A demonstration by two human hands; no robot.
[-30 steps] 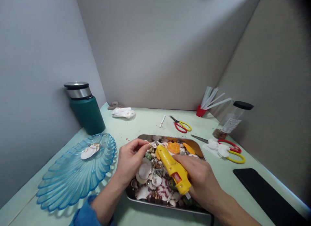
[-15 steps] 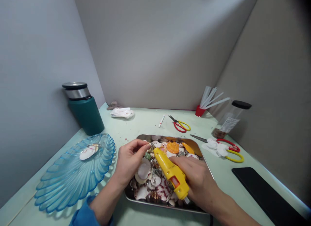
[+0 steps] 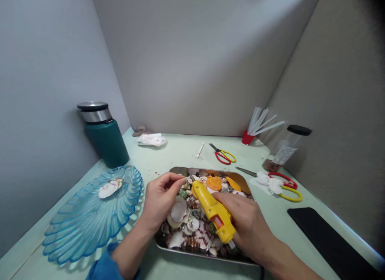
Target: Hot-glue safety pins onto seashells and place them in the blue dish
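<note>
My right hand (image 3: 240, 216) is wrapped round a yellow hot glue gun (image 3: 212, 207), its nozzle pointing up and left, with a clear glue stick poking out at the rear. My left hand (image 3: 162, 197) is closed in a pinch near the nozzle tip; what lies between thumb and finger is too small to make out. Beneath both hands is a metal tray (image 3: 168, 251) heaped with seashells, among them a bright orange scallop shell (image 3: 214, 183) and a white shell (image 3: 178, 211).
At left, a blue scalloped glass dish (image 3: 93, 228) holds a pale shell (image 3: 110, 188); a green bottle (image 3: 106, 141) stands behind. Scissors (image 3: 223, 155), larger scissors (image 3: 288, 185) beside white cotton, a jar (image 3: 279, 151), a red cup (image 3: 248, 138) of glue sticks and a black phone-like slab (image 3: 327, 240) are around the tray.
The glue gun and my right hand have shifted slightly right, so its nozzle is a little farther from my left fingertips. The left hand has stayed in place.
</note>
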